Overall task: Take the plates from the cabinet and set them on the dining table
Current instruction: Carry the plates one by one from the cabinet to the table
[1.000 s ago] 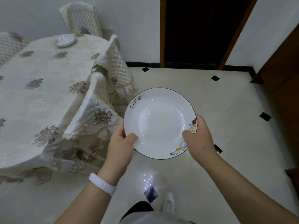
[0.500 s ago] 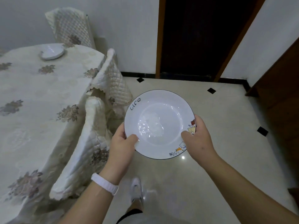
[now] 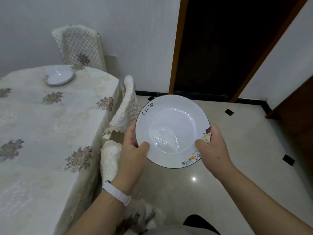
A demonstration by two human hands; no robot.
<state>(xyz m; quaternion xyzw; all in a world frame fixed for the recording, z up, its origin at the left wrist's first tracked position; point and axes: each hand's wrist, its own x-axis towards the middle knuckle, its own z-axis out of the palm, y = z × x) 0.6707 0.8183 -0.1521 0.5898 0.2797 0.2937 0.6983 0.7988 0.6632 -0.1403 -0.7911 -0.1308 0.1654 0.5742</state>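
A white plate (image 3: pixel 172 126) with a dark rim, the word "life" and small cartoon figures is held level in front of me, over the floor. My left hand (image 3: pixel 133 150) grips its near-left rim, thumb on top. My right hand (image 3: pixel 213 146) grips its right rim, thumb on the printed figures. The dining table (image 3: pixel 42 133), under a cream floral cloth, stands to the left of the plate. A second white plate (image 3: pixel 59 77) rests on the table's far end.
Two chairs in quilted cream covers (image 3: pixel 125 112) are tucked against the table's right side, just left of the held plate. Another covered chair (image 3: pixel 79 48) stands at the far end by the wall. A dark doorway (image 3: pixel 218 44) lies ahead; glossy tiled floor (image 3: pixel 245 150) spreads right.
I have walked forward along the table's side with the plate in both hands. The table's far end and its plate now appear closer. The grip is unchanged.
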